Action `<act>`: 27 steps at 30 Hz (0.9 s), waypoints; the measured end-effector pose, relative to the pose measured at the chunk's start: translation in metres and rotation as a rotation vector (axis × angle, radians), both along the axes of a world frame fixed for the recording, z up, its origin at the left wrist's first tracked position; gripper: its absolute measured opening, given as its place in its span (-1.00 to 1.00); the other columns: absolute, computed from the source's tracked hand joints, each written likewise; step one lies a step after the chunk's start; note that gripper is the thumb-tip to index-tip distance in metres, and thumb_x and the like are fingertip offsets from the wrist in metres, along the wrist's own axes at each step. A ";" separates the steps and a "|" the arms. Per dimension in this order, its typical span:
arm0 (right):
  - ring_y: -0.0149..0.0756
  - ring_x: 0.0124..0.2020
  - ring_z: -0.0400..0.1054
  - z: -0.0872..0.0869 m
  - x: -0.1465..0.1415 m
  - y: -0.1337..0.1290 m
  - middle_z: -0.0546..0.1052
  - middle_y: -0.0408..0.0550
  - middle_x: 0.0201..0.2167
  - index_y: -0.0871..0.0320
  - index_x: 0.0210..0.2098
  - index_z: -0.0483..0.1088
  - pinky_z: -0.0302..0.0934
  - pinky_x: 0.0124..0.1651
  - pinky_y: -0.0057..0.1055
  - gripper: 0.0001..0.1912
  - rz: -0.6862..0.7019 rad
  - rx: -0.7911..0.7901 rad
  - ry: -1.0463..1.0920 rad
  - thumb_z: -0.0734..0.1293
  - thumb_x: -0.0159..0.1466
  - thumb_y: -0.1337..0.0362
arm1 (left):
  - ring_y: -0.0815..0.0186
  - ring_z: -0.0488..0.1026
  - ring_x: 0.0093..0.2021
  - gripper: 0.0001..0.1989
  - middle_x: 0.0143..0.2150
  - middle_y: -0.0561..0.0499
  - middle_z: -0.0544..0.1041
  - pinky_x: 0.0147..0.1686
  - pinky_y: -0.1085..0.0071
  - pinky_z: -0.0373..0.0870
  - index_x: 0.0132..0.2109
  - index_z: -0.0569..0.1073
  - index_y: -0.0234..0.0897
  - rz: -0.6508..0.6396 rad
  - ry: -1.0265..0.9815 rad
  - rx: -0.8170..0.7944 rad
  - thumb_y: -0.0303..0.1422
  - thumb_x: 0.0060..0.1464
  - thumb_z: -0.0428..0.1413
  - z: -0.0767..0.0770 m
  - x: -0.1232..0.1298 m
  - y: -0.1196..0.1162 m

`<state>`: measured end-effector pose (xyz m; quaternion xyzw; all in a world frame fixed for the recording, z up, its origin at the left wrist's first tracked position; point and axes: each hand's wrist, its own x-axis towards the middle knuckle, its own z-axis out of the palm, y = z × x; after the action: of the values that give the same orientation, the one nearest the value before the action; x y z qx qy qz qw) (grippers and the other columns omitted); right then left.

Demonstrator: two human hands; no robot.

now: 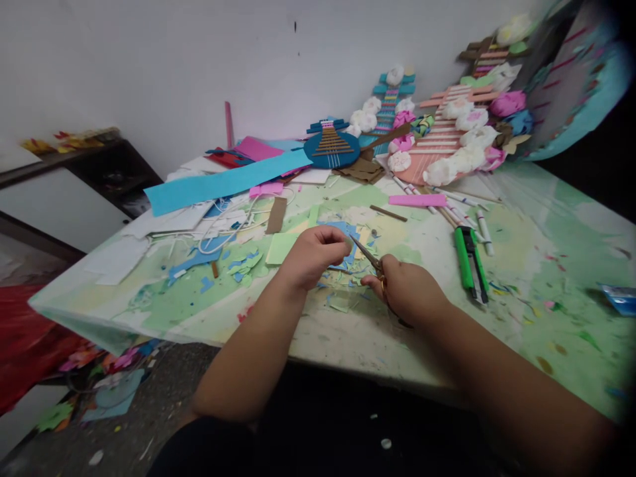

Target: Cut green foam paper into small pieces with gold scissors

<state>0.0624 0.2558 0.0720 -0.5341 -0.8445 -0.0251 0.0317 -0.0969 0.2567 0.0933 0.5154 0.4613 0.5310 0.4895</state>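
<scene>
My right hand point(410, 291) is wrapped round a pair of scissors point(366, 253), whose narrow blades point up and left and look nearly closed. Just left of the tips, my left hand point(318, 255) is pinched, thumb against fingers. Whatever it may hold is too small and hidden to make out. Beneath both hands lie blue paper pieces point(342, 232) and many small scraps. A pale green paper sheet point(281, 249) rests beside my left wrist. To the right of my right hand is a green utility knife point(471, 265).
Paper instruments with crumpled flowers point(447, 139) lean along the wall, near a dark blue paper lute point(332, 147). A long light-blue strip point(228, 182) lies across white sheets and cord. Markers point(484, 233) and a pink strip point(417, 200) sit at the right. Scraps litter the floor.
</scene>
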 end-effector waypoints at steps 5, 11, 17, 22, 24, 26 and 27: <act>-0.24 -0.54 0.29 0.002 0.001 0.000 0.42 0.01 -0.56 0.21 -0.34 0.18 -0.18 -0.59 -0.46 -0.51 -0.023 -0.022 0.006 -0.05 0.12 -0.09 | 0.54 0.12 -0.67 -0.97 -0.70 0.14 0.19 -0.65 0.54 0.06 -0.59 0.35 -0.32 0.046 -0.018 -0.027 -0.48 -0.29 0.03 0.002 -0.003 0.001; -0.27 -0.52 0.27 0.003 0.003 -0.001 0.39 -0.06 -0.55 0.16 -0.35 0.16 -0.17 -0.59 -0.48 -0.50 0.021 -0.089 0.136 -0.02 0.06 -0.15 | 0.52 0.14 -0.64 -0.92 -0.69 0.13 0.22 -0.63 0.54 0.06 -0.53 0.39 -0.29 0.103 0.021 -0.017 -0.37 -0.26 0.05 -0.001 0.002 0.002; -0.29 -0.51 0.26 0.002 0.003 -0.002 0.38 -0.04 -0.54 0.18 -0.35 0.15 -0.17 -0.58 -0.48 -0.49 0.010 -0.102 0.145 -0.04 0.07 -0.14 | 0.51 0.15 -0.62 -0.87 -0.67 0.11 0.25 -0.62 0.55 0.07 -0.53 0.40 -0.32 0.061 0.111 0.006 -0.33 -0.23 0.05 0.001 0.011 -0.003; -0.27 -0.52 0.26 0.001 0.003 -0.001 0.38 -0.05 -0.55 0.17 -0.35 0.14 -0.19 -0.59 -0.48 -0.47 0.010 -0.075 0.133 -0.07 0.06 -0.16 | 0.52 0.14 -0.62 -0.87 -0.66 0.11 0.25 -0.61 0.55 0.08 -0.52 0.40 -0.33 0.026 0.106 0.017 -0.34 -0.21 0.05 0.003 0.011 -0.005; -0.27 -0.53 0.26 0.001 0.004 -0.001 0.38 -0.05 -0.56 0.17 -0.35 0.15 -0.20 -0.60 -0.47 -0.46 0.003 -0.073 0.120 -0.06 0.05 -0.17 | 0.51 0.16 -0.61 -0.87 -0.65 0.10 0.26 -0.60 0.55 0.10 -0.52 0.39 -0.34 0.017 0.123 0.017 -0.35 -0.20 0.04 0.002 0.010 -0.004; -0.27 -0.53 0.26 0.002 0.003 -0.001 0.38 -0.04 -0.56 0.17 -0.35 0.15 -0.19 -0.60 -0.47 -0.46 0.006 -0.071 0.112 -0.05 0.05 -0.17 | 0.50 0.17 -0.60 -0.86 -0.66 0.09 0.26 -0.59 0.54 0.11 -0.55 0.38 -0.34 -0.001 0.145 0.019 -0.35 -0.19 0.03 0.002 0.010 -0.005; -0.27 -0.52 0.27 0.002 0.003 -0.001 0.38 -0.04 -0.56 0.17 -0.35 0.15 -0.19 -0.59 -0.47 -0.47 0.008 -0.071 0.110 -0.04 0.06 -0.16 | 0.50 0.18 -0.60 -0.85 -0.66 0.09 0.27 -0.58 0.54 0.12 -0.57 0.37 -0.34 -0.009 0.150 0.018 -0.35 -0.18 0.03 0.002 0.010 -0.005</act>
<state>0.0653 0.2550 0.0739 -0.5321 -0.8440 0.0344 0.0590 -0.0868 0.2519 0.0951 0.5604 0.4894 0.4927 0.4513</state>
